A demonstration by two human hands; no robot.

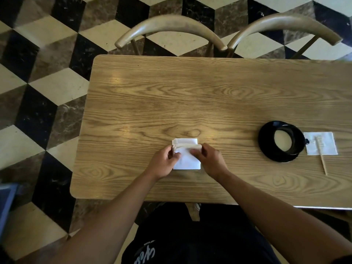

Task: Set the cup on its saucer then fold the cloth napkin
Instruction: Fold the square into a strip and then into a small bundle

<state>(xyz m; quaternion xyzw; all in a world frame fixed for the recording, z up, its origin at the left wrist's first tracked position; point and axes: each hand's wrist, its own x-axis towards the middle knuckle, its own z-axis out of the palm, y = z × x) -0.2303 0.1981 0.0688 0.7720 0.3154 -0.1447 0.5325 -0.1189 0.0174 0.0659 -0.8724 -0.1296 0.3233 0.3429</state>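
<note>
Hands, two (163, 160) (211, 159), pinch one folded napkin (187, 161).

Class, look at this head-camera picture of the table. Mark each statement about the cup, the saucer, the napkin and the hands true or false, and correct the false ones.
1. The cup stands on the saucer. True.
2. Both hands are on the napkin. True: the left hand and the right hand grip its sides.
3. The napkin lies spread flat in one layer. False: it is folded small, with several layers showing at its far edge.
4. The cup sits to the left of the napkin. False: it sits to the right.
5. A stick lies on a paper right of the saucer. True.
</note>
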